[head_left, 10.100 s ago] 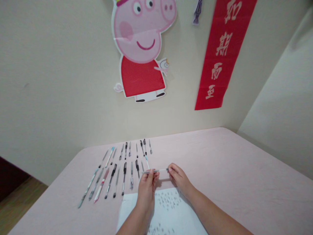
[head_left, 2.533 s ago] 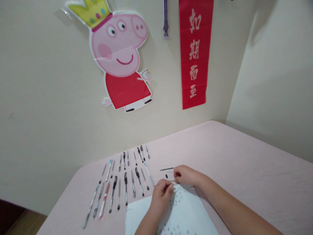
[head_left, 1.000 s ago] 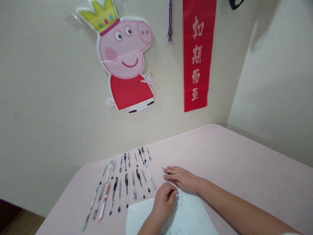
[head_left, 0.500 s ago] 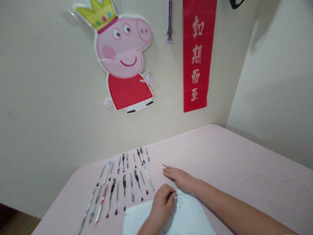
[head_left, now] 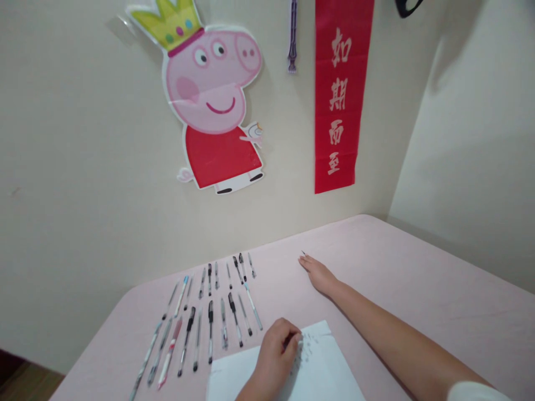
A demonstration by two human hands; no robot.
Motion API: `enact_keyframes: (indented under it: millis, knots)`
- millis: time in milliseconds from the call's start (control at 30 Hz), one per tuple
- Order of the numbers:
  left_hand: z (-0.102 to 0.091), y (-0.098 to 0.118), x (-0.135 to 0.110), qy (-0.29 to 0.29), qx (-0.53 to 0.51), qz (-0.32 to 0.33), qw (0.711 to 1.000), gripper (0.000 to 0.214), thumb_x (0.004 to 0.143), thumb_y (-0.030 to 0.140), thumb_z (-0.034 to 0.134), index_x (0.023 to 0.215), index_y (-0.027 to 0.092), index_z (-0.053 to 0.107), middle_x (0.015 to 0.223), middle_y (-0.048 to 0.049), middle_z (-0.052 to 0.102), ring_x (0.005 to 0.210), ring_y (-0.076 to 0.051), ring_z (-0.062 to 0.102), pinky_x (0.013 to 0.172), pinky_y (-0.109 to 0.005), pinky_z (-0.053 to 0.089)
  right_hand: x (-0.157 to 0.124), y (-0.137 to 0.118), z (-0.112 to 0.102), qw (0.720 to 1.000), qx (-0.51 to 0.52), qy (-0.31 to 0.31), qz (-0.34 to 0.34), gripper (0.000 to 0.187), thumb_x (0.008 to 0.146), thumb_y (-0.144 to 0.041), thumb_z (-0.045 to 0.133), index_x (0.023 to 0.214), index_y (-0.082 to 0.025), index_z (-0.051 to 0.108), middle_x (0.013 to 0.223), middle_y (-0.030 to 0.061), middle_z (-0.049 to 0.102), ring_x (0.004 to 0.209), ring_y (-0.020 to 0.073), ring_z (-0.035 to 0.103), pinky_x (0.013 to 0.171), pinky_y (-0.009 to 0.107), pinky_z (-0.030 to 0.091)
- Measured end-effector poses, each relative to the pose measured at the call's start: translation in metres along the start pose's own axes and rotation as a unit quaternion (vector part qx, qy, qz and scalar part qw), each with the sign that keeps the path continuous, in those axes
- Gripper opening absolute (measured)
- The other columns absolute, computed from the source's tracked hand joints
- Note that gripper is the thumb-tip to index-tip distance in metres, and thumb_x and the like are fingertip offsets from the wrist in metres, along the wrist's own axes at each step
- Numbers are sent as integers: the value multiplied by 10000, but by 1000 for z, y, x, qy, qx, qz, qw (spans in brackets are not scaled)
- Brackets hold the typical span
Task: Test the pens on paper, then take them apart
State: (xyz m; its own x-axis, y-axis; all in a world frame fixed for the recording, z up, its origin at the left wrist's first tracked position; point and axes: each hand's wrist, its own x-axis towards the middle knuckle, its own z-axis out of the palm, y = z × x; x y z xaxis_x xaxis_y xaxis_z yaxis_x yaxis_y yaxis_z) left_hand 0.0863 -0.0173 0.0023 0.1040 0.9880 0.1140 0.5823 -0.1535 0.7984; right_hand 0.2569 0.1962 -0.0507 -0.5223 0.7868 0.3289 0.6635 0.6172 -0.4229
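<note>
My left hand (head_left: 276,352) rests on a white sheet of paper (head_left: 330,365) with its fingers curled in; whatever they may hold is hidden. Small grey bits (head_left: 306,346) lie scattered on the paper beside its fingertips. Farther out, near the table's back edge, my right hand (head_left: 320,275) lies low on the pink tabletop with fingers stretched forward and together. A thin dark-tipped thing (head_left: 304,253) pokes out past those fingers; most of it is covered, so its kind cannot be made out. Several pens (head_left: 210,332) lie in two rough rows to the left.
A pink cloth (head_left: 397,289) covers the table, which stands against the wall. On the wall hang a pig cutout with a crown (head_left: 221,156), a red banner (head_left: 338,111) and a purple strap (head_left: 292,39). Wooden floor (head_left: 33,384) shows at the lower left.
My right hand has moved away from the paper, forward and right toward the back edge, and the dark-tipped thing has moved with it. My left hand has stayed nearly still.
</note>
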Motion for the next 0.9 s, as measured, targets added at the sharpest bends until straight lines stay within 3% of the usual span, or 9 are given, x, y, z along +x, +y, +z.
enact_keyframes:
  millis: [167,400,900]
  knots:
    - [0,0,1,3,-4,2,1000,154,798,178,483,753,172,631,767,-41,600,744,-150,534,686,-266,398,23,39,-8,996,-45,33,65,604,706,41,339,1259,-114,527,1385,105,431,1295,159,370,1085,349,287]
    - [0,-3,0,-1,-2,16,1000,145,799,173,484,761,182,624,777,-45,603,769,-159,545,712,-276,407,52,69,-10,990,-60,52,116,600,703,23,364,1268,-103,522,1377,114,443,1290,190,380,1082,345,289]
    - [1,-6,0,-5,-4,6,1000,135,788,163,489,771,184,621,782,-43,598,771,-156,538,710,-270,399,64,92,-10,977,-102,71,172,588,713,12,361,1268,-94,524,1367,134,455,1266,211,409,1058,344,310]
